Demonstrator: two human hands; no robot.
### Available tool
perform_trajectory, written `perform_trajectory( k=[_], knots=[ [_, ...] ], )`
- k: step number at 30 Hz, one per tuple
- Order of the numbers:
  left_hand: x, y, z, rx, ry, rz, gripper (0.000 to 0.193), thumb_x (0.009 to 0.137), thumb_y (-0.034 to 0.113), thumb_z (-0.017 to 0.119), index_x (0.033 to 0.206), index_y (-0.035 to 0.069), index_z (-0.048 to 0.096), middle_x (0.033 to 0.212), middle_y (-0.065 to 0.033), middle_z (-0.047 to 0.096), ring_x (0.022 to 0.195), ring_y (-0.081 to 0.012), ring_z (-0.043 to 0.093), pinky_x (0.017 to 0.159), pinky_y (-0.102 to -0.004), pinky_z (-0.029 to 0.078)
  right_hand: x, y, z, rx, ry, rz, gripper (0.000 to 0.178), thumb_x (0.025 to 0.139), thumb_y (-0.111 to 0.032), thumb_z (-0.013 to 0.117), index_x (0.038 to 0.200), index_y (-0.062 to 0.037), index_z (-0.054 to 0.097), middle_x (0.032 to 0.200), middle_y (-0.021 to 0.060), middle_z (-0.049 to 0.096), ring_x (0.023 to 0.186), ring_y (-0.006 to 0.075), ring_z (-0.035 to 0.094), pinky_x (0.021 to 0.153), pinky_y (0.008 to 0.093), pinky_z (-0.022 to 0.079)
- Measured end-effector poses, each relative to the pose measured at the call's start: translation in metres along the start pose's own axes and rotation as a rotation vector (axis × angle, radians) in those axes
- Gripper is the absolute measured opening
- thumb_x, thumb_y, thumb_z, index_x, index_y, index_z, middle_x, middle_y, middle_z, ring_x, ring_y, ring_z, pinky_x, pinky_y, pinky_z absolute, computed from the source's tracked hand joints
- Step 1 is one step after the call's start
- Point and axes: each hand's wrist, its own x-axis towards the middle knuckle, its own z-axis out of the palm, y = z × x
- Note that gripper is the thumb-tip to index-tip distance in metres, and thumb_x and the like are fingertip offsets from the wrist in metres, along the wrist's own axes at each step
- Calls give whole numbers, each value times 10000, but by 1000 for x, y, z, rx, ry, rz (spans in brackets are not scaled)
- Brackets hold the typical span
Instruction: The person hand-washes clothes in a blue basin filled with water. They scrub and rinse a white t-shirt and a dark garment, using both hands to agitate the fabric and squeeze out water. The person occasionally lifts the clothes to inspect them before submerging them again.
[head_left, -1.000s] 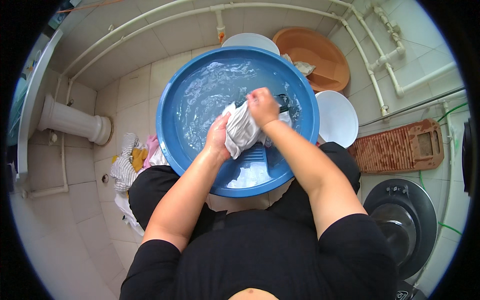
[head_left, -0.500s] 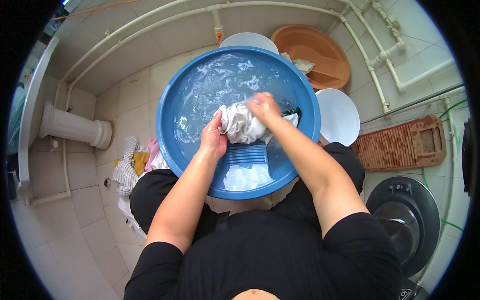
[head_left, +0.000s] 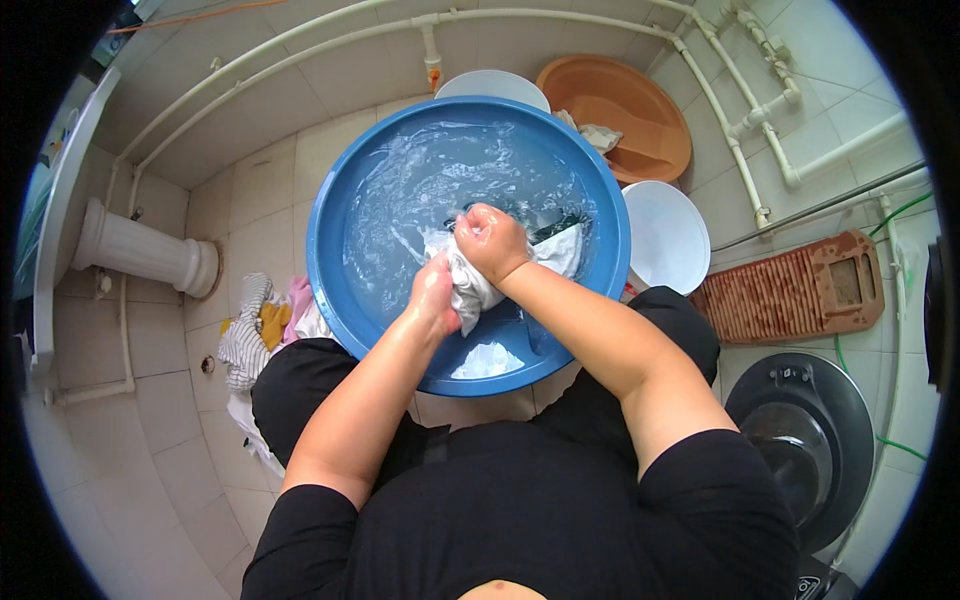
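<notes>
A wet white garment point(head_left: 470, 290) with a dark green part point(head_left: 562, 226) lies bunched over the near side of a large blue basin point(head_left: 318, 240) of soapy water. Gripping its left side is my left hand point(head_left: 436, 293), closed around the cloth. My right hand point(head_left: 490, 240) is a fist pressed on the upper part of the bunch, just above and right of the left one. The cloth and my hands hide most of the ridged washboard section at the basin's near edge.
On the right stand a white basin point(head_left: 668, 238), a brown washboard point(head_left: 790, 287) and a dark round-lidded appliance point(head_left: 800, 450). Behind are an orange-brown basin point(head_left: 625, 100) and another white basin point(head_left: 495, 86). Clothes point(head_left: 250, 335) lie on the floor at left, near a white pedestal point(head_left: 145, 248).
My right hand has come down and left, its blurred fingers now closed in a fist on the cloth. The garment is bunched tighter and nearer me, covering the ridges.
</notes>
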Motion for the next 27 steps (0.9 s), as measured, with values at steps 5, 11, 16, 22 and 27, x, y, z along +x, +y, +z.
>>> perform_trajectory(
  k=[5,11,16,22,27],
  knots=[
    [61,-9,-129,42,-281,257,272,890,270,350,960,76,528,864,-60,545,811,-193,552,741,-315,440,-43,-62,3,220,-189,-458,112,680,-198,597,619,-107,573,662,105,577,610,309,574,551,383,469],
    [14,32,-33,53,124,105,434,902,367,296,1034,34,541,999,-125,593,928,-268,573,848,-417,454,-1,-3,8,-23,-36,-491,228,717,-296,635,785,-94,554,792,92,563,754,284,565,632,358,458],
    [0,78,-30,160,300,802,314,921,246,378,1007,-21,521,931,-125,598,852,-224,594,775,-342,484,46,46,-29,-346,-192,-41,486,753,-526,562,1008,-115,616,1047,104,581,1003,282,516,871,409,384],
    [21,74,-74,907,715,916,570,823,271,562,1252,-37,348,1253,-276,376,1180,-337,385,987,-403,301,35,108,-48,-529,-705,92,792,658,-614,611,1306,-205,410,1391,141,292,1222,333,365,1021,425,268],
    [10,22,-42,1427,370,1095,398,765,219,633,1100,26,534,1137,-193,512,1066,-272,489,882,-361,387,32,79,-42,-772,-493,28,376,827,-411,510,942,-82,651,1175,172,514,973,347,545,790,427,453]
  ],
)
